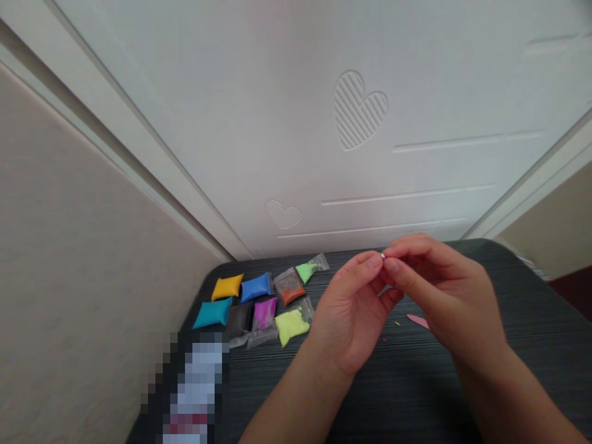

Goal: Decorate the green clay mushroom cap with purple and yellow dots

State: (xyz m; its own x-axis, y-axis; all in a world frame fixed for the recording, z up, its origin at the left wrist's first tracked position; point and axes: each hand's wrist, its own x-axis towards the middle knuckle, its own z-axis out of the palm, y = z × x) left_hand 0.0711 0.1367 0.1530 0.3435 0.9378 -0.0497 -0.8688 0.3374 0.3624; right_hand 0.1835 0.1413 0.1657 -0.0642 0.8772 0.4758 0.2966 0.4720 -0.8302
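Note:
Between the fingertips of both hands is a tiny piece of clay (383, 257), yellow and purple, mostly covered by the fingers. My left hand (349, 308) pinches it from the left with thumb and forefinger. From the other side, the thumb and forefinger of my right hand (456, 296) close on the same piece. Both hands are raised above the dark table. Below them lie a small yellow bit (398, 324) and a purple bit (384, 340). A pink flat tool (417, 321) rests on the table, partly hidden behind my right hand.
Left of my hands lie several clay packets: yellow (227, 287), blue (256, 287), teal (213, 313), black (239, 319), purple (264, 314), brown (291, 291), green (305, 271) and pale yellow (292, 325). A white panel with hearts (361, 111) stands behind the dark table (272, 388). A blurred patch covers the lower left.

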